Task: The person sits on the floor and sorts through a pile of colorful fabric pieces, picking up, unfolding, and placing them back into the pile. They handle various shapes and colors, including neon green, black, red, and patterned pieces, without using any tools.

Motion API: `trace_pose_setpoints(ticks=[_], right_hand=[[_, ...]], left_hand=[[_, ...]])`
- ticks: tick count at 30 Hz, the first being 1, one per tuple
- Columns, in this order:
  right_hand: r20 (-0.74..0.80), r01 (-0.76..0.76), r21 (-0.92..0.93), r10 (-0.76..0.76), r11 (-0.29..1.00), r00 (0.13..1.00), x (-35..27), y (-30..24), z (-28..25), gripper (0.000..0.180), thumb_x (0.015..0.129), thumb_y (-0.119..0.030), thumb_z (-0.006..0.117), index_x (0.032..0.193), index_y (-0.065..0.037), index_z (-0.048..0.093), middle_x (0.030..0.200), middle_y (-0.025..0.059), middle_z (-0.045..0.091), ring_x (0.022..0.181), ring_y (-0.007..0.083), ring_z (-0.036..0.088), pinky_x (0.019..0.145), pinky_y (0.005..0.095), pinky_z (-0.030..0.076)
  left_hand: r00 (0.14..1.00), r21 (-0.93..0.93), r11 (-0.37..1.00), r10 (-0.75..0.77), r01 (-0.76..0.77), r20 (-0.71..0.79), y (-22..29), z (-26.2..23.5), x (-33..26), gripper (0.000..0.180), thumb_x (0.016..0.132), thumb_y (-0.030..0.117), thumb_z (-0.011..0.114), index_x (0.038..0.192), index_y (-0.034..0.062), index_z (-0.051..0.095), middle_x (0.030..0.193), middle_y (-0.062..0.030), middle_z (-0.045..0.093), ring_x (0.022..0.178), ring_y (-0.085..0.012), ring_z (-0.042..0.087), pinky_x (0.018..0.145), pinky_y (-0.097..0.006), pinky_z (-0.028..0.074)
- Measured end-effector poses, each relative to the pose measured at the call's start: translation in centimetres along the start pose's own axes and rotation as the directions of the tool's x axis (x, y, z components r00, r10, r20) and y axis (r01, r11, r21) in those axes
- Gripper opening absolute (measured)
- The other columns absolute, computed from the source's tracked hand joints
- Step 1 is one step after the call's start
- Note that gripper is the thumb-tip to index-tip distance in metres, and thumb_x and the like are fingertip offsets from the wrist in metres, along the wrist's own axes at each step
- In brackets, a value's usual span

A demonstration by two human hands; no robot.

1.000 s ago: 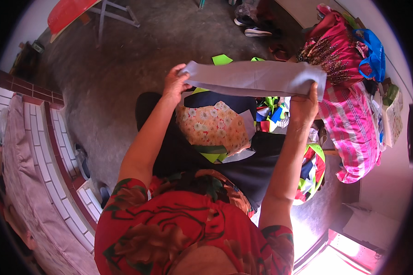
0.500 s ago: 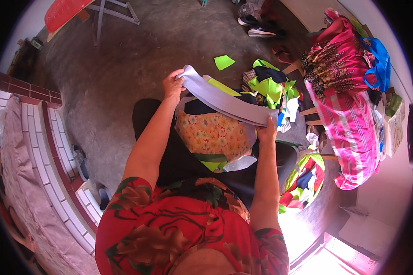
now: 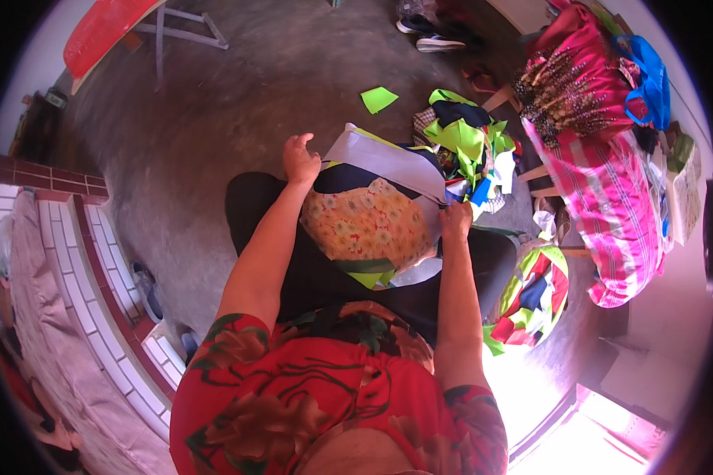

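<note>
This looks like a room in a home: sneakers (image 3: 440,44) lie on a bare concrete floor (image 3: 190,134), and a pink plaid cloth (image 3: 610,206) and a blue bag (image 3: 653,75) are piled by the wall (image 3: 677,289). Heaped fabric scraps (image 3: 461,138) and cloth pieces (image 3: 368,218) on the person's lap (image 3: 309,275) mark a cloth-working spot.

Pale grey strip (image 3: 390,161), orange floral cloth (image 3: 366,224)
</note>
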State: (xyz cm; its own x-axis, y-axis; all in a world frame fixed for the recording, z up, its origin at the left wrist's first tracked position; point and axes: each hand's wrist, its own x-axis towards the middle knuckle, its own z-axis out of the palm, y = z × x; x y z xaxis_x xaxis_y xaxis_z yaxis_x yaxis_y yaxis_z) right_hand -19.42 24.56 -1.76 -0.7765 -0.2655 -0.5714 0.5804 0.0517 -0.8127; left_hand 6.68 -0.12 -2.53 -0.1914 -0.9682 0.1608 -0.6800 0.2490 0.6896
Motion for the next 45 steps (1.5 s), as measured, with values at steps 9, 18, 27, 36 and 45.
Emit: trace_pose_setpoints(ticks=[9, 18, 27, 36, 45], right_hand=[[0.619, 0.702, -0.708, -0.547, -0.080, 0.563, -3.3, 1.7, 2.5, 0.049, 0.082, -0.026, 0.064, 0.127, -0.008, 0.053, 0.145, 0.0174, 0.034, 0.131, 0.0341, 0.037, 0.107, 0.0463, 0.030], [0.748, 0.754, -0.641, -0.333, -0.143, 0.574, -3.3, 4.2, 1.0, 0.067, 0.084, -0.030, 0.060, 0.142, -0.010, 0.034, 0.149, 0.0179, 0.027, 0.138, 0.0341, 0.027, 0.109, 0.0533, 0.024], [0.599, 0.612, -0.791, -0.210, -0.004, 0.773, -6.5, -0.5, 1.8, 0.068, 0.083, -0.031, 0.063, 0.143, -0.015, 0.034, 0.151, 0.0183, 0.022, 0.138, 0.0377, 0.024, 0.107, 0.0547, 0.029], [0.370, 0.807, -0.575, -0.838, 0.131, 0.400, -15.3, -12.2, -8.8, 0.026, 0.081, -0.006, 0.064, 0.107, -0.008, 0.066, 0.105, 0.0129, 0.065, 0.099, 0.0296, 0.062, 0.086, 0.0369, 0.050], [-0.102, 0.376, -0.864, -0.848, 0.335, 0.521, -13.6, -12.8, -27.3, 0.023, 0.087, -0.025, 0.060, 0.100, -0.008, 0.069, 0.096, 0.0131, 0.069, 0.086, 0.0268, 0.068, 0.074, 0.0370, 0.051]], left_hand=[[0.781, 0.087, 0.917, 0.279, -0.390, 0.560, 3.4, -1.3, -3.4, 0.046, 0.076, 0.004, 0.061, 0.120, 0.0190, 0.056, 0.122, -0.0087, 0.053, 0.113, -0.0342, 0.052, 0.091, -0.043, 0.046], [0.721, -0.071, 0.914, 0.361, -0.399, 0.592, 1.9, 0.1, -2.8, 0.049, 0.078, 0.000, 0.058, 0.124, 0.0156, 0.052, 0.126, -0.0119, 0.053, 0.116, -0.0340, 0.052, 0.097, -0.042, 0.044], [0.675, -0.121, 0.902, 0.394, -0.415, 0.624, 1.0, 0.9, -1.8, 0.057, 0.076, -0.006, 0.057, 0.129, 0.0141, 0.049, 0.132, -0.0106, 0.048, 0.125, -0.0302, 0.045, 0.104, -0.036, 0.037], [0.721, -0.143, 0.901, 0.415, -0.409, 0.555, -1.4, 1.4, -1.0, 0.054, 0.076, -0.008, 0.059, 0.126, 0.0108, 0.052, 0.127, -0.0137, 0.052, 0.121, -0.0311, 0.048, 0.104, -0.036, 0.038], [0.706, -0.150, 0.858, 0.492, -0.491, 0.510, 3.3, -1.3, -2.4, 0.044, 0.077, -0.006, 0.061, 0.119, 0.0099, 0.057, 0.126, -0.0141, 0.053, 0.120, -0.0320, 0.048, 0.102, -0.037, 0.039]])
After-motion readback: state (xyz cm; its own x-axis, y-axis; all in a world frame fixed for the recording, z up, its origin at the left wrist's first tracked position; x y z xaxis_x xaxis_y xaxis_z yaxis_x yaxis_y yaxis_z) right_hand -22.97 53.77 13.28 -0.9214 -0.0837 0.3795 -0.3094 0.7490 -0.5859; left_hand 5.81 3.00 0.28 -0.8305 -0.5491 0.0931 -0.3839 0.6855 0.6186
